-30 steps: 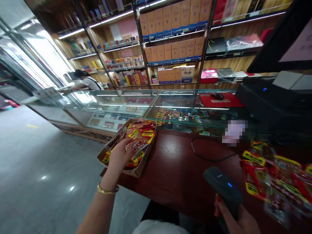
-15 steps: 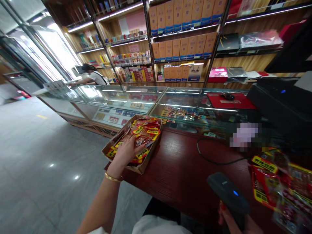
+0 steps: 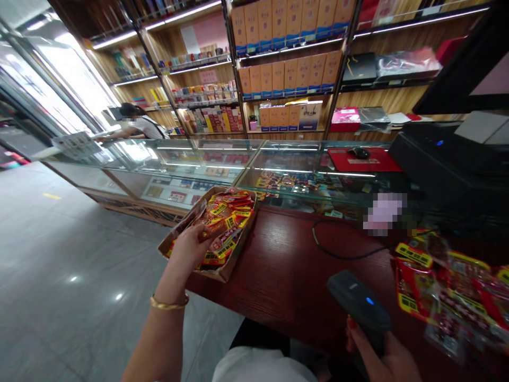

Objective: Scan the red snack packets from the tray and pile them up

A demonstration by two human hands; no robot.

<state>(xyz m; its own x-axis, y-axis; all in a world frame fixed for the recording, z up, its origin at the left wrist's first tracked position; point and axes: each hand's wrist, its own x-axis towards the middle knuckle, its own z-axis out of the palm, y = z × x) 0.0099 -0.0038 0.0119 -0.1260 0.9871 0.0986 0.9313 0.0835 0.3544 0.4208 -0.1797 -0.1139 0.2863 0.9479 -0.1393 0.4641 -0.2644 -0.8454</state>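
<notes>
Two bare hands work above a glossy, dark red-brown wooden worktop [image 3: 286, 249]. Half a second ago the left hand [image 3: 186, 253] lay spread over the shiny red-and-yellow plastic snack packets [image 3: 228, 241] in a shallow, open brown cardboard box [image 3: 225, 271]. Now its fingers are drawn in and bent, thumb and fingertips close together at the edge of one packet near the middle of the box; whether they grip it, I cannot tell. A gold-coloured bangle [image 3: 169, 304] circles that wrist.

The right hand [image 3: 392, 361], as before, is wrapped around the handle of a dark grey handheld scanner [image 3: 358, 297] with a glowing blue light. The box sits at the worktop's left end. Near its right end, beyond the scanner, lies a loose pile of similar packets [image 3: 449, 286]. A thin black cable [image 3: 338, 253] curves across the wood between.

Behind the worktop runs a long glass display case [image 3: 222, 159], carrying a black computer mouse [image 3: 358, 153] on a red mat [image 3: 368, 160]. Lit wooden wall shelves [image 3: 369, 98] hold rows of tall orange boxes with blue bases [image 3: 286, 26]. Far left, a person in a white top [image 3: 139, 127] leans over the case; grey, shiny floor [image 3: 79, 239] spreads below.
</notes>
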